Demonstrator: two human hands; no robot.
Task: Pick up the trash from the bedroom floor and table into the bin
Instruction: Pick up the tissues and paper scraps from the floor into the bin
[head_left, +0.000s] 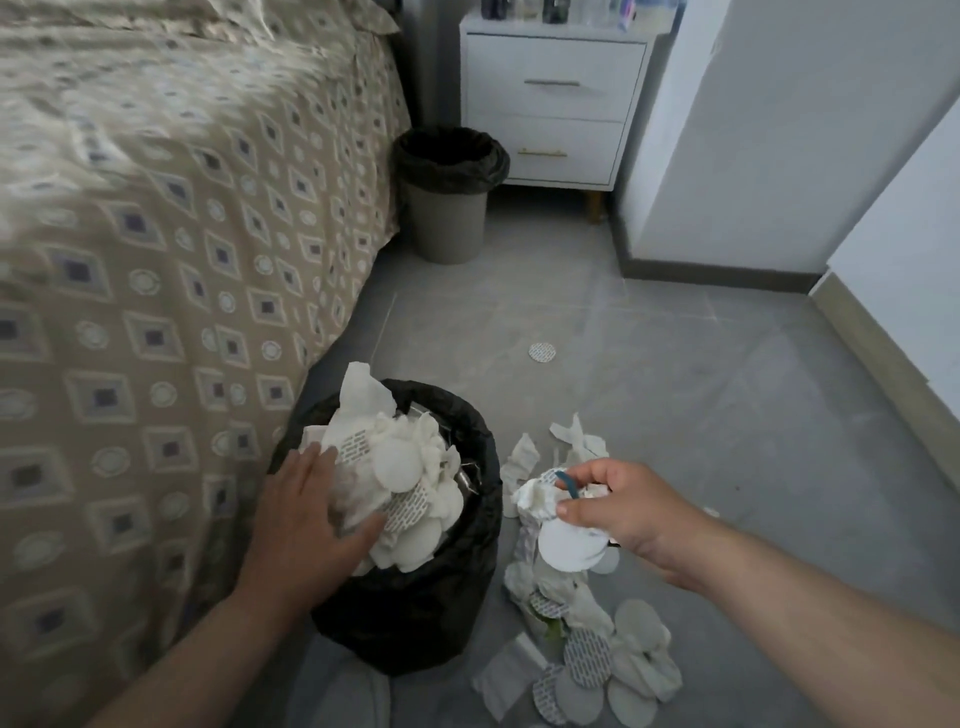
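Just right of the black-lined bin, the right hand holds a clump of crumpled white tissue and a round seal, fingers clamped on it above the floor pile. Over the bin, the left hand presses its straight, spread fingers on the heaped white trash. One stray seal lies beyond the bin.

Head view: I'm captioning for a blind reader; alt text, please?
A left hand presses trash heaped in a black-lined bin beside a bed; the right hand grips a clump of tissue and discs above a floor pile. Another bin stands behind.
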